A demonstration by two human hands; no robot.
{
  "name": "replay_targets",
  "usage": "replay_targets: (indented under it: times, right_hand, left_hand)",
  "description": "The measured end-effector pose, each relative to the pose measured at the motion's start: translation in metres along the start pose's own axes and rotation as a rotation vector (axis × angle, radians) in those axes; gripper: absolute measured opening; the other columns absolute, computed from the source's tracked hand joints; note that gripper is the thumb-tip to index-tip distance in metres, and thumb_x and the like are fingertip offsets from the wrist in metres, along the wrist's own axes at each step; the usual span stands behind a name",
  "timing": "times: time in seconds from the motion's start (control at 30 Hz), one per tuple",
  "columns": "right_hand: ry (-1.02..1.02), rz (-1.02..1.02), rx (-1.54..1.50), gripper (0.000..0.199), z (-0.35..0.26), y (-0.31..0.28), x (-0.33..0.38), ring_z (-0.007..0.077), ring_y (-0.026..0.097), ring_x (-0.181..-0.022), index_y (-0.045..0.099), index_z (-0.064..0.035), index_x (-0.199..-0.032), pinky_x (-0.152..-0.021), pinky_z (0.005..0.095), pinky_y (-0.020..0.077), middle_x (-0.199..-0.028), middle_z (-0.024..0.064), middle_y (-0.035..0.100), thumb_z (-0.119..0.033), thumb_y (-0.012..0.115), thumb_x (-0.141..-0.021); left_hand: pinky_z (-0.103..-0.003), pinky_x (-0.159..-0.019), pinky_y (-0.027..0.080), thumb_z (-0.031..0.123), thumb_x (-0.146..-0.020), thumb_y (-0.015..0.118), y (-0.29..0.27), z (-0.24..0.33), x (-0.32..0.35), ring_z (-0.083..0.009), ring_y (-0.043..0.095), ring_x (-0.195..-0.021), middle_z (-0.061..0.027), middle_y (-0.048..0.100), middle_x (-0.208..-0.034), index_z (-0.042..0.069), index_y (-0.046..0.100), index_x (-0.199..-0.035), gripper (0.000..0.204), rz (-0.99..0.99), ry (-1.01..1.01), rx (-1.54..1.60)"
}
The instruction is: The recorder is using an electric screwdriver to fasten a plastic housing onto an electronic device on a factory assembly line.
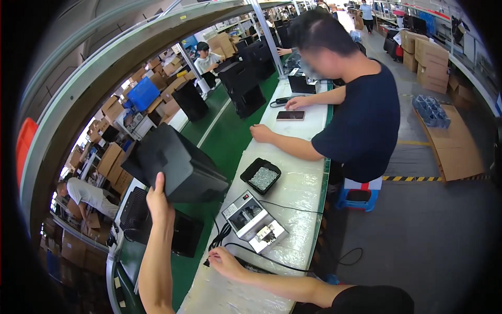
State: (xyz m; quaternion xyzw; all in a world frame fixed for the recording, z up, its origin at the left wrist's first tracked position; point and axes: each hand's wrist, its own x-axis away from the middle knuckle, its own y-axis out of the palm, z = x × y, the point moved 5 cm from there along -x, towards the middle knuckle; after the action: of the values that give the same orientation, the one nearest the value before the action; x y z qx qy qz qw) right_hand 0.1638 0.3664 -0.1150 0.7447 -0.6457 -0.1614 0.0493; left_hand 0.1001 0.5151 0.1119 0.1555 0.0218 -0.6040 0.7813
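My left hand [159, 204] grips the near edge of a large black plastic casing [183, 167], thumb up along its side. The casing is tilted above the green conveyor. My right hand [226, 263] is low over the white worktop, fingers curled together. Under and beside it lies a long dark tool [253, 267]; whether the fingers hold it is hidden. Just beyond stands a metal screw feeder [255, 221] with an open top. Behind that is a black tray [261, 176] filled with small silvery screws.
A co-worker [361, 115] in a dark shirt sits farther along the worktop [285, 149], forearms on it near a phone [291, 115]. Black cables [222, 238] curl beside the feeder. More black casings [243, 89] stand on the green conveyor [217, 131]. A metal post [266, 39] rises behind.
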Motion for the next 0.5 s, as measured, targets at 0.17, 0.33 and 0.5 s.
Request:
replay_targets:
  times: [0.17,0.33,0.5]
  right_hand:
    - [-0.187,-0.214,-0.007,0.018,-0.08,0.013,0.042,0.0221,0.062,-0.084,0.056,-0.0013,-0.104,-0.068,0.0283,0.0495,-0.1,0.0122,0.054,-0.012,0.058,-0.089]
    - [-0.443,-0.481,0.324,0.025,-0.133,0.009,0.139,0.0291,0.063,-0.076,0.054,-0.0051,-0.106,-0.063,0.0382,0.0502,-0.097,0.0126,0.056,-0.016,0.062,-0.085]
    - [-0.354,-1.06,0.248,0.015,-0.146,0.059,0.238,0.0319,0.06,-0.078,0.057,-0.0079,-0.091,-0.062,0.0444,0.0478,-0.091,0.0124,0.059,-0.022,0.052,-0.091]
  left_hand:
    - [-0.033,-0.087,0.049,0.027,-0.089,0.065,-0.054,0.092,0.103,-0.0204,0.062,-0.095,-0.0115,0.063,-0.106,-0.005,0.055,-0.114,0.042,-0.04,0.147,-0.03]
    - [-0.032,-0.082,0.051,0.032,-0.087,0.065,-0.112,0.155,0.222,-0.0182,0.062,-0.09,-0.0113,0.064,-0.101,-0.002,0.057,-0.114,0.044,0.166,0.087,0.043]
    - [-0.04,-0.09,0.049,0.05,-0.087,0.058,-0.157,0.207,0.344,-0.0315,0.056,-0.109,-0.0225,0.056,-0.123,-0.005,0.051,-0.127,0.068,0.467,-0.111,-0.343]
